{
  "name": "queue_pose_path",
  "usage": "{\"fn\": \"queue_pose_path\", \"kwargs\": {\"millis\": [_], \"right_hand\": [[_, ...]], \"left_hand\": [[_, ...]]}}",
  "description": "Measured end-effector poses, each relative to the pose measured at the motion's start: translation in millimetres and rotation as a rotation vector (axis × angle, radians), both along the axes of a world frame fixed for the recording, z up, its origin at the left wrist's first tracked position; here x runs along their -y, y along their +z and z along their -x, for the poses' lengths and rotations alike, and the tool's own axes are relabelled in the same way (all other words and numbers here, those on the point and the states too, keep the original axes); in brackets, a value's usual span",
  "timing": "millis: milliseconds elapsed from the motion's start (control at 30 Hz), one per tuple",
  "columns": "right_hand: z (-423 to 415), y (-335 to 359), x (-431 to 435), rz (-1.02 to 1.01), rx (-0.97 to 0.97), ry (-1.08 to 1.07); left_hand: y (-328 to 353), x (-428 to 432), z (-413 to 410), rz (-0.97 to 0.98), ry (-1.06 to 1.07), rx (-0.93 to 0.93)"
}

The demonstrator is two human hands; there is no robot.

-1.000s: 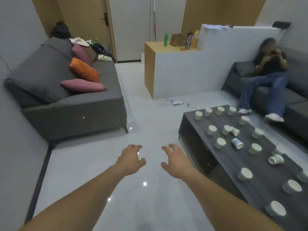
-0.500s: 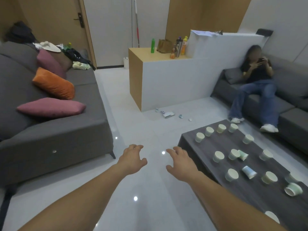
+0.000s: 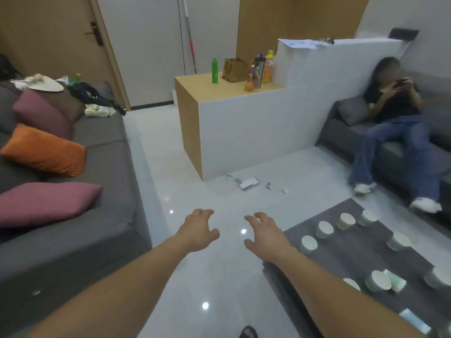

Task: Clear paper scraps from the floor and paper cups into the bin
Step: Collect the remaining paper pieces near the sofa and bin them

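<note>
Two hands in the head view, both empty. Left hand (image 3: 197, 230) and right hand (image 3: 264, 236) are stretched out ahead over the floor (image 3: 219, 276), palms down. Fingers are spread and loosely bent, gripping nothing, with a gap between the hands. From my end neither touches anything.

Paper scraps (image 3: 249, 183): small cluster on the floor at the foot of the white counter (image 3: 244, 132), near its wood-sided corner and well ahead of both hands. One larger flat piece sits in the middle, with a few small crumpled bits either side.

Paper cups (image 3: 324, 229): on the dark coffee table (image 3: 346, 259), to the right of the right hand. Most are upright, open end up and set apart. A tipped cup (image 3: 396, 284) lies on its side against an upright one, lower right. The nearest cup (image 3: 309, 243) is just beside the right wrist, no contact.

Rest: grey sofa (image 3: 105, 167) on the left, orange cushion (image 3: 46, 150) between two mauve cushions (image 3: 46, 202), and a pale hat (image 3: 46, 84) among clothes at its far end. The counter top carries a green bottle (image 3: 214, 70), brown paper bag (image 3: 234, 69), steel flask (image 3: 259, 71) and yellow bottle (image 3: 268, 67). A second person (image 3: 395, 111) sits on the right-hand sofa (image 3: 390, 152) in jeans and white shoes, holding something dark I can't identify. Wooden door (image 3: 61, 45) back left, toe of a dark sandal (image 3: 248, 332) at the bottom edge
</note>
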State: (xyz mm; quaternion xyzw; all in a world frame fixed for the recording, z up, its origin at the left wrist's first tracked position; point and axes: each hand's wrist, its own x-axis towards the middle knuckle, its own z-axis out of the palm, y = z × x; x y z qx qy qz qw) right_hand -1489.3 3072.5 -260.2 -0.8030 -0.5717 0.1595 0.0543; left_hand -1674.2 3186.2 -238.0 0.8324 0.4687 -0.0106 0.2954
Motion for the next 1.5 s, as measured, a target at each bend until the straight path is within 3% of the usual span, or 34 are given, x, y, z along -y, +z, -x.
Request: {"fn": "queue_pose_path", "kwargs": {"millis": [300, 667, 967, 1200, 1500], "right_hand": [[-112, 2, -143, 0.037, 0.009, 0.016], [-223, -25, -339, 0.141, 0.015, -0.079], [-295, -52, -453, 0.196, -0.085, -0.178], [-385, -115, -555, 0.257, -0.167, -0.122], [-533, -242, -720, 0.363, -0.214, 0.121]], "left_hand": [[-4, -130, -109, 0.063, 0.005, 0.001], [-37, -362, -231, 0.15, -0.069, 0.009], [-53, -496, -311, 0.191, -0.134, -0.072], [-111, -575, -387, 0.288, -0.054, -0.148], [-227, -675, -509, 0.432, 0.26, -0.201]]}}
